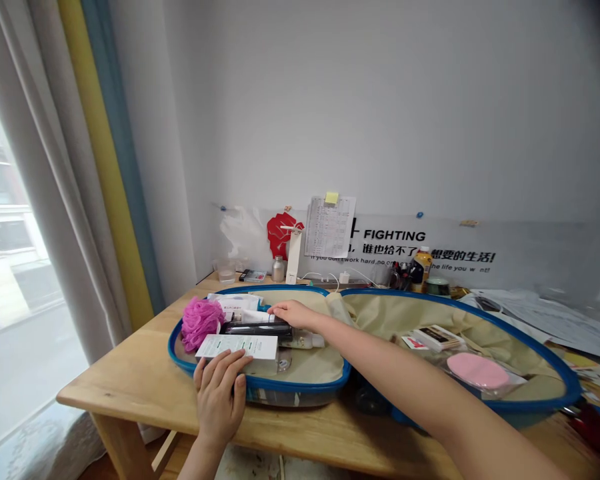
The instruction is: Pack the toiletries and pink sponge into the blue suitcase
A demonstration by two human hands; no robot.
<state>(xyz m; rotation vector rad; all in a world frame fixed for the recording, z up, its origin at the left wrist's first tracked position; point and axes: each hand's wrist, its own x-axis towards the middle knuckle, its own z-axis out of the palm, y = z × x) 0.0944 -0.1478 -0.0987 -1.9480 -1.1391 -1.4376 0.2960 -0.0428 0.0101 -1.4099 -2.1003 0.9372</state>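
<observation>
An open blue suitcase (260,385) with beige lining lies on a wooden desk (130,380). My left hand (221,395) rests flat on the near rim of its left half, fingers apart, touching a white box with green print (240,347). My right hand (291,312) reaches across into the same half, fingers extended over a dark tube (255,328) and white packets (237,303). A pink bath pouf (200,322) sits at the left end. A clear bottle (305,341) lies under my right forearm.
The suitcase's right half (555,360) holds a pink round pad (477,371) in a clear bag and small boxes (437,337). Bottles, a cup and a charger line the back wall. Papers (555,317) lie at the right. A curtain (80,200) hangs at the left.
</observation>
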